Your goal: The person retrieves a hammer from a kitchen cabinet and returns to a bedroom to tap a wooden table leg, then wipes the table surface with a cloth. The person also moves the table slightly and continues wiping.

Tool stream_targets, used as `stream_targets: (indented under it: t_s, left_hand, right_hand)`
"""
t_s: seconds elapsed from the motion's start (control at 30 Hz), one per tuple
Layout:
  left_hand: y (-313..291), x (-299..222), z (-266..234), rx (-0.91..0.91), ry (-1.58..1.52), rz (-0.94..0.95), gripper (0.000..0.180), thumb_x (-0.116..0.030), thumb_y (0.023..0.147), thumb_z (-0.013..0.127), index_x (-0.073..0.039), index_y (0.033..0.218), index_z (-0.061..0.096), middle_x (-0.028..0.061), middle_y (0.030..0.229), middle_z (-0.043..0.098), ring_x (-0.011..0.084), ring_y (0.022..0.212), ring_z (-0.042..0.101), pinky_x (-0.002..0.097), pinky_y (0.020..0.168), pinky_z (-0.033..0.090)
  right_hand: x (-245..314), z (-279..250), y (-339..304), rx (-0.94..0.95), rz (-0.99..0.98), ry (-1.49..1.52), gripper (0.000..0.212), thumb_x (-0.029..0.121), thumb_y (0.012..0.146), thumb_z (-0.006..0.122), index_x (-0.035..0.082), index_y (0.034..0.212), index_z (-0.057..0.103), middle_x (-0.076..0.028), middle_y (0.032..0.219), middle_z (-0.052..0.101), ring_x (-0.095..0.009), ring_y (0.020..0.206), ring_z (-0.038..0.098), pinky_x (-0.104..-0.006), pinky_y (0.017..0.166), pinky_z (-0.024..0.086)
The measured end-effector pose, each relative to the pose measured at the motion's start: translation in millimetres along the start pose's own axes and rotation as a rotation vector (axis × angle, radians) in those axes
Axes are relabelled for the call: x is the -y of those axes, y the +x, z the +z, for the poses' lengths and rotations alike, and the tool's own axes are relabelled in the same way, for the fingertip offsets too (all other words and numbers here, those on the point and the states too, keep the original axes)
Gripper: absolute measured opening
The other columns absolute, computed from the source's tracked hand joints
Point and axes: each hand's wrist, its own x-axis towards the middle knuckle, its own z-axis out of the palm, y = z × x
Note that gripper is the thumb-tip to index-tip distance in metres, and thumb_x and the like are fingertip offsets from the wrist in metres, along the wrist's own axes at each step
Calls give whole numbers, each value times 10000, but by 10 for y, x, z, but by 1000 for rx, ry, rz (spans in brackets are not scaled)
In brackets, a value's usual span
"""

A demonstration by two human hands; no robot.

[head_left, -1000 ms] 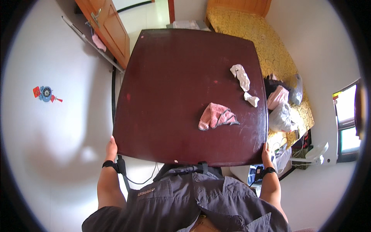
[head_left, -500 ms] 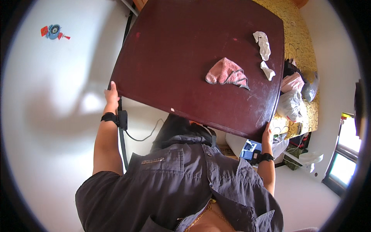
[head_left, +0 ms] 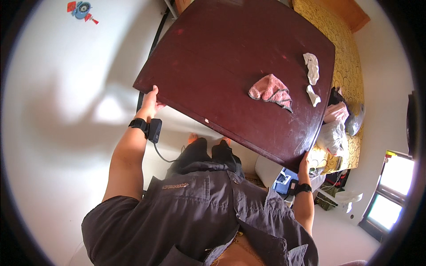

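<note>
A dark red-brown table (head_left: 213,57) with a worn, glossy top fills the upper middle of the view. My left hand (head_left: 151,103) grips its near edge close to the left corner, thumb on top and fingers curled underneath. At the near right corner my right hand (head_left: 305,162) is closed round the edge, its fingers partly hidden. A crumpled pink cloth (head_left: 270,92) with a dark border lies on the right half of the top. Beyond it are a crumpled white tissue (head_left: 312,69) and a smaller white scrap (head_left: 313,96).
A bed or bench with a yellow patterned cover (head_left: 348,66) runs along the table's right side, holding plastic bags (head_left: 333,138). A blue box (head_left: 284,181) sits below the right corner. White wall (head_left: 57,111) rises at left; a window (head_left: 388,190) is at right.
My left hand has shifted inward along the near edge, away from the left corner. My right hand stays at its corner. The view has tilted, and my feet now show beneath the table.
</note>
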Motion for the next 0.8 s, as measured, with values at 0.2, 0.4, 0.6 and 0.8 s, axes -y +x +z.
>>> stream_targets:
  t_s: [0.2, 0.4, 0.6, 0.8]
  left_hand:
    - [-550, -774, -157, -22, 83, 57, 587, -479, 919, 499, -44, 1304, 410, 148, 1311, 488, 318, 1166, 496, 507, 983, 400]
    - [-378, -1255, -415, 57, 148, 159, 567, -487, 898, 534, -70, 1275, 462, 108, 1275, 529, 274, 1138, 518, 464, 972, 418]
    - [300, -1515, -320, 31, 154, 189, 570, -446, 887, 581, -44, 1274, 467, 115, 1273, 523, 261, 1126, 525, 420, 953, 445]
    - [752, -1040, -461, 94, 83, 285, 654, -473, 850, 625, -6, 1276, 457, 87, 1282, 508, 236, 1134, 498, 384, 985, 408]
  right_hand:
    - [-31, -305, -683, 237, 247, -40, 932, 760, 830, 305, -62, 1202, 542, -156, 1069, 606, -284, 956, 565, -351, 854, 435]
    - [-370, -122, -1330, 239, 186, 20, 928, 710, 875, 234, -113, 1183, 533, -245, 1133, 598, -336, 1067, 563, -356, 925, 398]
    - [-111, 274, -1777, 401, 377, 263, 881, 689, 881, 304, -76, 1291, 454, -172, 1308, 495, -271, 1184, 478, -346, 998, 350]
    - [-67, 448, -1840, 364, 313, 207, 776, 612, 921, 319, -63, 1263, 490, -170, 1235, 552, -269, 1139, 513, -337, 982, 358]
